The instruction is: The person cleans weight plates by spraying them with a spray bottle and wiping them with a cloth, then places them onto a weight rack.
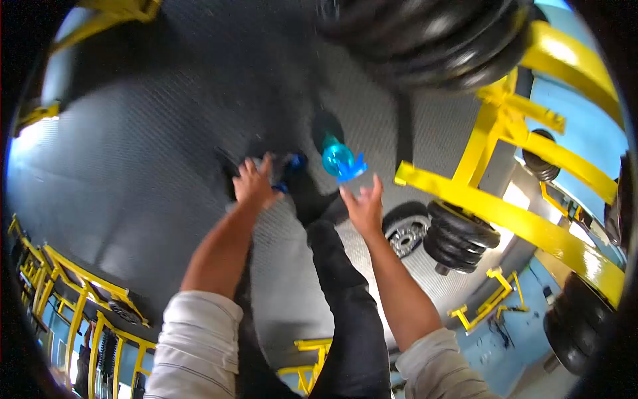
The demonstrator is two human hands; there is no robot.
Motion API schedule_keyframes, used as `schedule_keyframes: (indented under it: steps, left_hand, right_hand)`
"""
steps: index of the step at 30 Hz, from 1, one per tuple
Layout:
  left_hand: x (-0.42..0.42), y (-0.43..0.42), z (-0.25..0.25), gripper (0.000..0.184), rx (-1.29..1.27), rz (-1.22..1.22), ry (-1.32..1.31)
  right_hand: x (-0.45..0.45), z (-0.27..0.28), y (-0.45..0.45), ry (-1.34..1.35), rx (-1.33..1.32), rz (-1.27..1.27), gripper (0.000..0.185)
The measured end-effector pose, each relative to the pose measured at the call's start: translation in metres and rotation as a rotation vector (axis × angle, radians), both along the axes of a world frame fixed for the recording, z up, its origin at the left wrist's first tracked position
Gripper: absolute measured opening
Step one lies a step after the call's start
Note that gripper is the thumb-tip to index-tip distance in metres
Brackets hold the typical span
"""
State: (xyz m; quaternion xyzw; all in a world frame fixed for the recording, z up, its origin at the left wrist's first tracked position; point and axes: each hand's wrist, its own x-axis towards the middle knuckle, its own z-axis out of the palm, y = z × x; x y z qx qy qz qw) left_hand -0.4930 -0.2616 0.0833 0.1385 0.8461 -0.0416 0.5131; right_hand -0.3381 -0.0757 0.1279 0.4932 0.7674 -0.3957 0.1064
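Observation:
A see-through teal bottle (337,158) with a blue top, which looks like a spray trigger, stands on the dark ribbed floor (179,126). My right hand (364,207) is just below and right of it, fingers apart and apparently not touching it. Farther left, my left hand (252,187) reaches over the floor near my feet with its fingers spread. Close to that hand are small dark-blue shapes (296,161), too blurred to name. I see nothing held in either hand.
A yellow weight rack (478,199) with black plates (458,236) rises on the right. More large plates (438,40) hang at the top. A plate with a grey hub (407,229) is beside my right forearm. Yellow frames (86,286) line the lower left.

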Motion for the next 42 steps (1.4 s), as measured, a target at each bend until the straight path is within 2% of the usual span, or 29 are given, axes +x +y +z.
schedule_keyframes:
  steps: [1, 2, 3, 5, 6, 7, 8, 9, 10, 11, 12, 13, 14, 15, 16, 18, 20, 22, 24, 28, 30, 31, 33, 35, 37, 38, 40, 42]
  left_hand:
    - [0.004, 0.005, -0.024, 0.108, -0.011, -0.024, 0.004]
    - [0.011, 0.007, -0.045, 0.107, -0.013, -0.086, 0.020]
    - [0.022, 0.005, -0.064, 0.097, -0.010, -0.114, 0.043]
    - [0.048, -0.015, -0.106, 0.041, 0.234, 0.136, 0.166]
    - [0.056, -0.019, -0.101, 0.027, 0.258, 0.204, 0.143]
    - [0.060, -0.024, -0.090, 0.027, 0.258, 0.221, 0.050]
    - [0.063, -0.030, -0.073, 0.027, 0.263, 0.233, -0.037]
    - [0.073, -0.038, -0.053, 0.027, 0.339, 0.312, -0.015]
    - [0.074, -0.040, -0.022, 0.028, 0.324, 0.363, -0.109]
    - [0.073, -0.041, 0.015, 0.027, 0.371, 0.323, -0.086]
    - [0.071, -0.048, 0.043, 0.027, 0.392, 0.318, -0.228]
    - [0.062, -0.041, 0.099, 0.028, 0.401, 0.308, -0.187]
    - [0.079, -0.068, 0.099, 0.033, 0.518, 0.264, -0.138]
    - [0.072, -0.062, 0.151, 0.036, 0.579, 0.178, -0.097]
    - [0.073, -0.066, 0.189, 0.040, 0.861, 0.095, 0.050]
    - [0.064, -0.067, 0.249, 0.039, 0.770, 0.099, -0.160]
    - [0.052, -0.051, 0.324, 0.039, 0.729, 0.015, -0.214]
    - [0.046, -0.042, 0.378, 0.039, 0.836, -0.068, -0.155]
    - [0.052, -0.027, 0.434, 0.045, 0.912, -0.086, -0.100]
    - [0.083, 0.006, 0.477, 0.037, 1.113, -0.349, 0.050]
    - [0.112, 0.029, 0.488, 0.024, 1.029, -0.764, 0.097]
    - [0.132, 0.036, 0.491, 0.024, 1.025, -0.781, 0.101]
    - [0.183, 0.069, 0.523, 0.016, 1.003, -0.778, -0.248]
    - [0.248, 0.088, 0.535, 0.028, 0.934, -0.635, -0.260]
    - [0.301, 0.103, 0.523, 0.035, 1.075, -0.689, -0.252]
    - [0.327, 0.109, 0.529, 0.035, 1.066, -0.672, -0.254]
    - [0.375, 0.126, 0.546, 0.038, 1.090, -0.941, -0.224]
    - [0.411, 0.139, 0.564, 0.039, 1.047, -0.857, -0.279]
  right_hand:
    - [-0.010, -0.026, -0.001, -0.036, 0.019, -0.115, 0.090]
    - [-0.006, -0.062, 0.003, -0.013, 0.055, -0.088, 0.081]
    - [0.000, -0.091, 0.007, 0.020, 0.094, -0.067, 0.074]
    - [-0.003, -0.115, 0.006, -0.110, 0.117, -0.185, 0.053]
    - [-0.003, -0.113, 0.004, -0.169, 0.127, -0.217, 0.047]
    - [-0.008, -0.104, 0.005, -0.215, 0.136, -0.251, 0.041]
    - [0.001, -0.097, 0.003, -0.181, 0.078, -0.221, 0.041]
    - [0.005, -0.077, 0.000, -0.141, 0.034, -0.242, 0.039]
    - [0.010, -0.051, -0.005, -0.164, 0.073, -0.234, 0.037]
    - [0.008, -0.007, -0.006, -0.222, 0.044, -0.197, 0.037]
    - [0.020, 0.022, -0.011, -0.163, 0.112, -0.090, 0.037]
    - [0.023, 0.064, -0.016, -0.121, 0.063, -0.116, 0.037]
    - [0.036, 0.098, -0.020, -0.147, 0.059, -0.043, 0.035]
    - [0.043, 0.141, -0.022, -0.158, 0.042, -0.031, 0.035]
    - [0.056, 0.176, -0.030, -0.133, 0.094, -0.047, 0.035]
    - [0.068, 0.260, -0.039, -0.112, 0.038, -0.059, 0.036]
    - [0.093, 0.325, -0.052, -0.023, 0.080, -0.057, 0.037]
    - [0.116, 0.374, -0.064, 0.080, 0.126, -0.132, 0.037]
    - [0.141, 0.427, -0.075, 0.049, 0.183, -0.192, 0.036]
    - [0.214, 0.476, -0.086, 0.177, 0.301, -0.307, 0.038]
    - [0.254, 0.493, -0.090, 0.291, 0.377, -0.367, 0.036]
    - [0.274, 0.499, -0.094, 0.381, 0.437, -0.389, 0.035]
    - [0.312, 0.503, -0.104, 0.415, 0.477, -0.415, 0.032]
    - [0.346, 0.507, -0.113, 0.457, 0.495, -0.442, 0.030]
    - [0.386, 0.515, -0.110, 0.432, 0.579, -0.534, 0.027]
    - [0.406, 0.526, -0.106, 0.421, 0.599, -0.568, 0.026]
    - [0.446, 0.533, -0.096, 0.382, 0.601, -0.572, 0.026]
    - [0.485, 0.541, -0.081, 0.344, 0.610, -0.581, 0.026]
